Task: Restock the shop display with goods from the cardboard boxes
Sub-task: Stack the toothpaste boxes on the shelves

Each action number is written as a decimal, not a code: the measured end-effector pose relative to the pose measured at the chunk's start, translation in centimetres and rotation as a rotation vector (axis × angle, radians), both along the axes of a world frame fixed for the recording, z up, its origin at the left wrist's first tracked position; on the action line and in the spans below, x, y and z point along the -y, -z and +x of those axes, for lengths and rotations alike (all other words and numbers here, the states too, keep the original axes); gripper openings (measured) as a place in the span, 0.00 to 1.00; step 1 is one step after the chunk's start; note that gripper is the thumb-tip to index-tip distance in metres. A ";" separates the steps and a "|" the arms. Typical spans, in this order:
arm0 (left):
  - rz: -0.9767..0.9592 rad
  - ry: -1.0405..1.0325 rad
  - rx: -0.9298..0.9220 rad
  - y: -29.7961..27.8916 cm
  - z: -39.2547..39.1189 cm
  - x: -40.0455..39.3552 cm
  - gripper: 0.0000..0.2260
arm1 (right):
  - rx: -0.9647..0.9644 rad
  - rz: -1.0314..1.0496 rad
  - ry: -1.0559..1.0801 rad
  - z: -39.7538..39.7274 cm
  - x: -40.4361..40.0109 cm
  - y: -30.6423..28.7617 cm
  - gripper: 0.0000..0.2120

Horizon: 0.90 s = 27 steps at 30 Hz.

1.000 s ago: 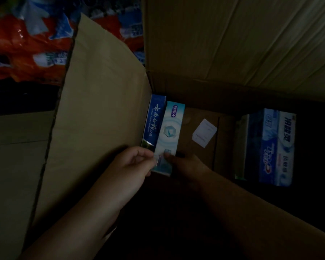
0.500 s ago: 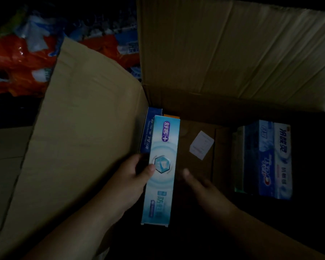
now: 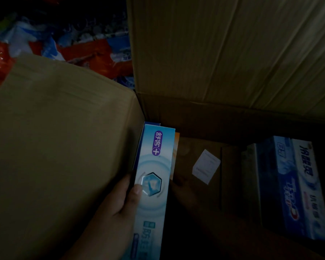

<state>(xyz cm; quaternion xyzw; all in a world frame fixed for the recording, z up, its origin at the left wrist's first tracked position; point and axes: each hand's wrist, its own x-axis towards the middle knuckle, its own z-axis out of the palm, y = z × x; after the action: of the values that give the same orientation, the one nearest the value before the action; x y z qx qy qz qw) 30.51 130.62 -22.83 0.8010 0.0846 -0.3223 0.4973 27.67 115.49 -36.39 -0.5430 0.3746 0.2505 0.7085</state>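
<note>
Hands first: left hand point(image 3: 118, 201) comes up from the bottom edge w/ forearm angled toward the box corner, fingers curled behind a light-blue toothpaste carton point(image 3: 152, 188) and thumb point(image 3: 135, 192) pressed flat on its front face, next to the hexagon mark. Carton is held long-ways, nearly upright in frame, top end near the back corner of the cardboard box point(image 3: 186, 117), bottom end running out of view.

Right hand point(image 3: 184, 190) is low inside the box, just right of the carton, deep in shadow; can't tell if its fingers are spread, curled or holding anything.

Behind the held carton, a dark-blue carton point(image 3: 141, 139) edge shows on its left side, an orange one point(image 3: 176, 149) on its right; both stand against the box's left wall.

Box interior: bare cardboard floor w/ a small white paper slip point(image 3: 205, 166) lying approx. mid-floor. On the right side, a bundle of white-and-blue toothpaste packs point(image 3: 296, 186) stands well apart from the hands.

Big left flap point(image 3: 60, 147) is folded outward, back flap point(image 3: 233, 49) stands up. Beyond the flaps, top left, red, orange and blue plastic-wrapped goods point(image 3: 94, 51) are piled. Room is very dim.
</note>
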 end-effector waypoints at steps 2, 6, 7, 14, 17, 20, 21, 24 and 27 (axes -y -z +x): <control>-0.015 0.012 0.003 0.2 0.0 0.1 0.13 | 0.023 0.111 0.076 -0.2 -0.2 -1.2 0.18; -0.058 0.013 0.013 0.8 0.1 0.0 0.12 | 0.004 0.213 0.162 -0.4 -0.3 -0.5 0.17; -0.067 -0.002 0.015 0.9 0.2 0.1 0.11 | 0.004 0.219 0.174 -0.3 -0.3 -0.4 0.18; -0.136 -0.126 0.001 1.4 0.5 0.1 0.09 | -0.119 0.240 0.023 0.5 0.1 -3.3 0.31; -0.169 -0.166 0.000 1.3 0.4 0.1 0.11 | -0.148 0.229 -0.039 -0.1 1.4 -5.4 0.20; -0.200 -0.184 0.021 1.1 0.2 0.3 0.09 | -0.134 0.194 -0.063 -1.3 3.6 -7.9 0.20; -0.212 -0.179 0.030 1.0 0.2 0.4 0.09 | -0.108 0.186 -0.070 -1.6 4.3 -8.7 0.20; -0.255 -0.122 0.035 0.7 0.1 0.6 0.08 | -0.078 0.157 -0.102 -2.7 6.0 -11.8 0.17; -0.333 -0.058 -0.004 0.6 0.1 0.7 0.08 | -0.051 0.164 -0.063 -3.5 6.4 -14.4 0.16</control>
<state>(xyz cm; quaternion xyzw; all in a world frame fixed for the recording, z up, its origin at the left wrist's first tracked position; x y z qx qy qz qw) 30.63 129.94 -23.42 0.7043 0.0542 -0.3187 0.6321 24.14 109.06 -21.97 -0.4883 0.3534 0.3164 0.7325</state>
